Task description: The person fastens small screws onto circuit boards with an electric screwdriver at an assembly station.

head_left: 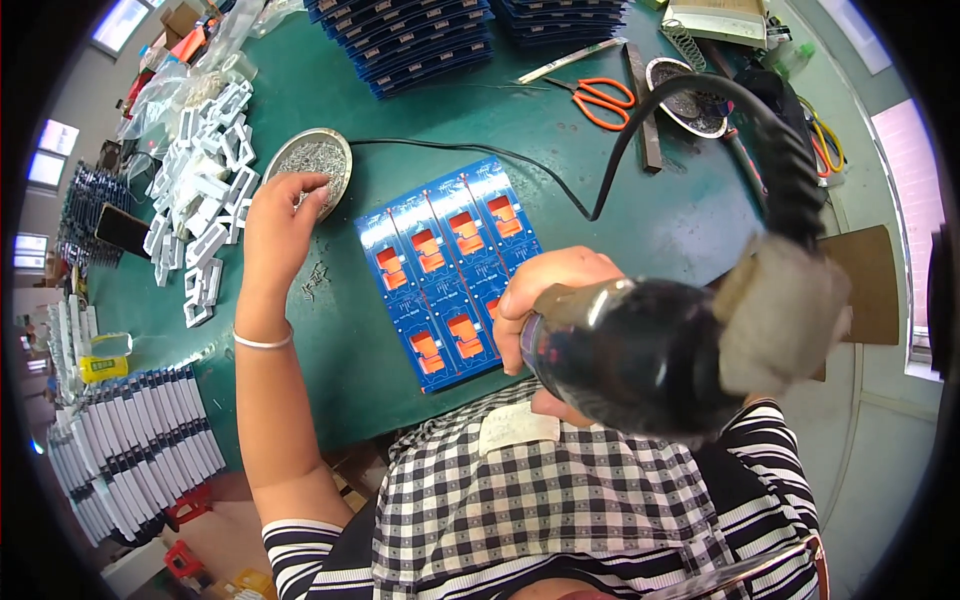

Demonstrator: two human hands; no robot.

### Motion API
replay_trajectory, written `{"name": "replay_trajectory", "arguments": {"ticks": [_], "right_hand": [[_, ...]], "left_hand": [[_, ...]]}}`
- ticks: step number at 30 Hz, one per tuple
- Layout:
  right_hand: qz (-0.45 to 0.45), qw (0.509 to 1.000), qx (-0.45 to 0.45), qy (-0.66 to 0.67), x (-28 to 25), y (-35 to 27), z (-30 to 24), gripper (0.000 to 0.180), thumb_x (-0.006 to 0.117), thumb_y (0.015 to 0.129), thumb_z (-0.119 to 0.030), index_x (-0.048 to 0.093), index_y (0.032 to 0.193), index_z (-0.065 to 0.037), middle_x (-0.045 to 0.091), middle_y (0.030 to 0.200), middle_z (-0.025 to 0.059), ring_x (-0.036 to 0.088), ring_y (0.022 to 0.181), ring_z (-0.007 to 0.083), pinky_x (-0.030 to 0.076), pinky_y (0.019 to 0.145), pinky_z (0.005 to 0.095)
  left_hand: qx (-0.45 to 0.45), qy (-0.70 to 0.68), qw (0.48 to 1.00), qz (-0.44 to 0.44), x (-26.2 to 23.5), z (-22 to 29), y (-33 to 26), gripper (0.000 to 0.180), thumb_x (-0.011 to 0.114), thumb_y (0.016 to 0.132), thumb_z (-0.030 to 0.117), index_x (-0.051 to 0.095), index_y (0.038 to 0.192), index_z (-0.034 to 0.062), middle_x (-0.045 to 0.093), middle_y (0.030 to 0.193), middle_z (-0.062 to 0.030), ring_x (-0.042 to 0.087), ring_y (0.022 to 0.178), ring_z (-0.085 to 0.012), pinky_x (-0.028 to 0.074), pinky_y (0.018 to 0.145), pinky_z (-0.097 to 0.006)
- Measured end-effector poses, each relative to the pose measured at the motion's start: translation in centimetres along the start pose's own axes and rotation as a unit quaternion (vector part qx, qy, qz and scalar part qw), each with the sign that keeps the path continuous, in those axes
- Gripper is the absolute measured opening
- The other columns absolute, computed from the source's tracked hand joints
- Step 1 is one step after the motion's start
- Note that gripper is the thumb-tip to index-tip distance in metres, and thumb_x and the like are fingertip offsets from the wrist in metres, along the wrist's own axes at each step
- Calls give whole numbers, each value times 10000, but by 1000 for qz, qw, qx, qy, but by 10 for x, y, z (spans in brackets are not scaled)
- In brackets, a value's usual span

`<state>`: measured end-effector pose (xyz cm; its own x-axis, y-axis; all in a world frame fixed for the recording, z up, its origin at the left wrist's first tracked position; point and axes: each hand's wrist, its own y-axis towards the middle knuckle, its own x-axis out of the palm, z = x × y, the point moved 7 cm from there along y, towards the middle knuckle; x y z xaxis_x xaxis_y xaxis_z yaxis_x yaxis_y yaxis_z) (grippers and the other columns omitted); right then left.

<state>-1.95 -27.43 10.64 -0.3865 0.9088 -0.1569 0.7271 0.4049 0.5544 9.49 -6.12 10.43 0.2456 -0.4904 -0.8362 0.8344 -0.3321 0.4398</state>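
My left hand (pixel 277 217) is over a round metal bowl (pixel 346 165) of small silvery pieces that look like screws (pixel 308 156). Its thumb and fingers come close together in a pinch; anything between them is too small to make out. My right hand (pixel 556 281) is wrapped around a thick black corded tool, apparently an electric screwdriver (pixel 640 350), which points away from the camera, its tip hidden. Beneath and beside that hand lies a blue circuit board panel (pixel 432 284), with orange parts (pixel 466 232) showing in its rectangular cutouts. The hand and tool cover the panel's right side.
White plastic frames (pixel 205 245) are heaped at the left of the green table (pixel 330 385). Blue boards (pixel 410 45) stand stacked at the back. Orange-handled scissors (pixel 602 103), a metal bar (pixel 642 110) and another bowl (pixel 700 125) lie back right. A black cable (pixel 470 150) crosses behind the panel.
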Motion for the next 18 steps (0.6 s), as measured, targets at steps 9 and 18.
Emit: {"name": "replay_trajectory", "arguments": {"ticks": [9,18], "right_hand": [[83,934,62,342,-17,-3,34,654,738,718,-255,360,1205,-37,597,819,109,617,675,200,508,618,313],[171,914,-36,366,-52,-10,15,616,677,762,-347,357,1199,-53,573,744,154,610,629,269,527,612,364]], "left_hand": [[-96,44,990,-95,45,-64,3,119,662,759,115,677,866,65,628,813,-115,613,762,-288,473,674,-371],[-223,-98,969,-37,30,-72,-20,120,648,804,136,641,871,37,647,725,-84,622,635,-160,472,597,-288]]}}
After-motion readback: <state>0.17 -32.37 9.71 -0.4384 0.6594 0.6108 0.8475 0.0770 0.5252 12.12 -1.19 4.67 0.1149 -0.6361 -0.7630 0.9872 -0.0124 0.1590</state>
